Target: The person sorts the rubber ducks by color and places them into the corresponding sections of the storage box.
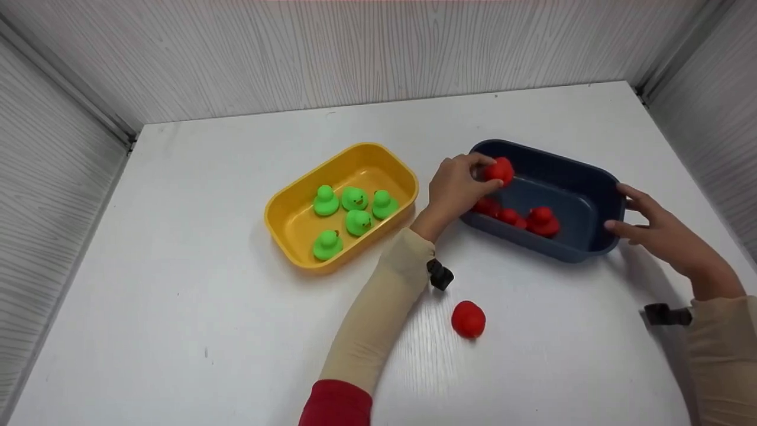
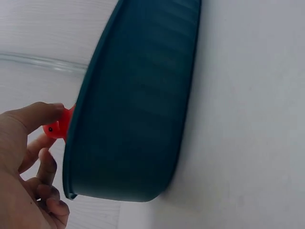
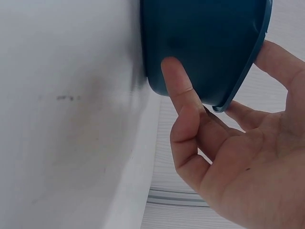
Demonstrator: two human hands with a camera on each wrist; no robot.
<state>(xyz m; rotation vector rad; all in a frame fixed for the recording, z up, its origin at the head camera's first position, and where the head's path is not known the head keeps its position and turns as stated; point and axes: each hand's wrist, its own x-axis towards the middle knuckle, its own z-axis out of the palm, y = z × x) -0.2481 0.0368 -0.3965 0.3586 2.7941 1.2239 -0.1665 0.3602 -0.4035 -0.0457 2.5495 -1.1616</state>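
Observation:
My left hand (image 1: 456, 184) pinches a red rubber duck (image 1: 501, 170) between thumb and fingers, over the left end of the dark blue bin (image 1: 565, 158). In the left wrist view the duck's head (image 2: 58, 128) shows by the thumb, beyond the bin's wall (image 2: 128, 119). Several other red ducks (image 1: 542, 222) lie inside the bin along its near side. My right hand (image 1: 662, 231) grips the bin's right end, its thumb over the rim and other fingers along the outer wall (image 3: 205, 52). Another red duck (image 1: 469, 319) sits on the white table in front of the bin.
A yellow bin (image 1: 284, 234) holding several green ducks (image 1: 356, 222) stands left of the blue one, close to my left forearm. Pale wood-grain panels (image 1: 378, 53) rise behind the white table (image 1: 177, 307) and on both sides. Black straps' mounts (image 1: 439, 274) stick out at the wrists.

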